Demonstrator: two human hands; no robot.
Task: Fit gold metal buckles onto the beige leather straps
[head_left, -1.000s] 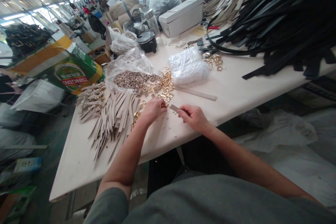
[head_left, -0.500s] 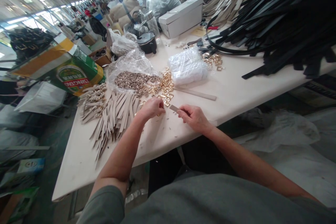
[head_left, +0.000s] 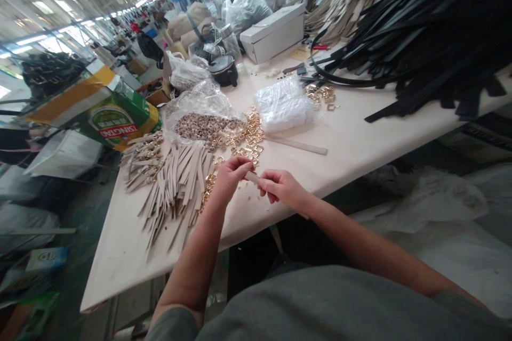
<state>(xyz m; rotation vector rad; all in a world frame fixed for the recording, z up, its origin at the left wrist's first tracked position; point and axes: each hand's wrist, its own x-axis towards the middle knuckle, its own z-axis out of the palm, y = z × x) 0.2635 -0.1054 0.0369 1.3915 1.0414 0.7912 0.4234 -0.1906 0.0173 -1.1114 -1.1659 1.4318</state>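
A short beige strap (head_left: 253, 177) spans the small gap between my hands, over the front of the table. My right hand (head_left: 282, 187) is closed on it, thumb and fingers pinching it. My left hand (head_left: 232, 175) is closed in a pinch at the strap's other end; what lies between its fingertips is too small to make out. Just beyond my hands lie gold metal buckles (head_left: 253, 130) in a loose pile. Left of my left hand is a heap of cut beige straps (head_left: 174, 181), with more gold buckles (head_left: 208, 184) beside it.
Behind the buckles are a clear bag with small beige loops (head_left: 196, 125) and a plastic-wrapped white pack (head_left: 284, 104). A single strap (head_left: 300, 145) lies on the table (head_left: 360, 144). Black straps (head_left: 432, 37) pile at right; a white box (head_left: 274, 32) and black lidded pot (head_left: 223, 69) stand behind.
My left hand has come down and turned toward the strap. My right hand has moved left with the strap, so its end now meets my left fingers.
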